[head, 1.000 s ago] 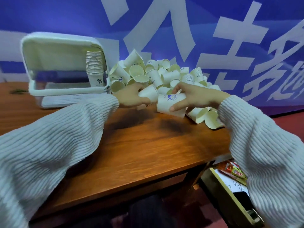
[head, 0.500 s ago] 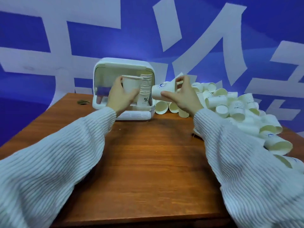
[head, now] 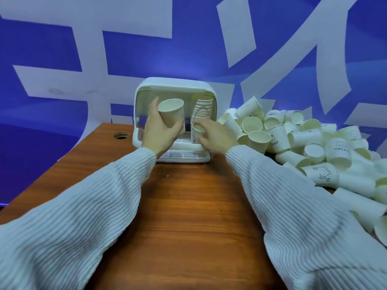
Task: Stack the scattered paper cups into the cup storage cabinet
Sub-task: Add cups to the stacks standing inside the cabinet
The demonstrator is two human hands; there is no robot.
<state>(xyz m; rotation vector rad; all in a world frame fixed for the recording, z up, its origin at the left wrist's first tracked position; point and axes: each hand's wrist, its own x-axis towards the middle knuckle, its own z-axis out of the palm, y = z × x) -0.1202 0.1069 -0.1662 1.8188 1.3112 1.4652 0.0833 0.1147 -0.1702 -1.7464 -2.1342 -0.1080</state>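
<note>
Much of the cabinet's [head: 174, 88] inside is hidden behind the two hands, and motion blur smears the sleeves and the stack of cups [head: 202, 109] standing in its right half, so the number of nested cups there cannot be counted; only their thin stacked rims show as pale rings. The cabinet is a white, glossy plastic box with rounded corners, open at the front, with a slotted grille along its base, and it stands at the far edge of the surface [head: 188, 206], a smooth reddish-brown wood-grain top with a round hole near its far left corner. The left hand [head: 159, 130] holds one paper cup [head: 172, 113] up in front of the cabinet's opening, mouth tilted toward the camera, its fingers clamped round the cup's side. The right hand [head: 215, 137] reaches to the foot of the stack, its fingers closed on a second cup [head: 196, 132], mostly hidden by the hand. Both cups are plain, matte, tapered cones. The pile of cups [head: 293, 143] covers the surface's right side up to its far edge, lying every way, too many and too overlapped to count, and cut off at the right. Some carry small printed marks such as "HELLO". Both sleeves are ribbed white knit.
</note>
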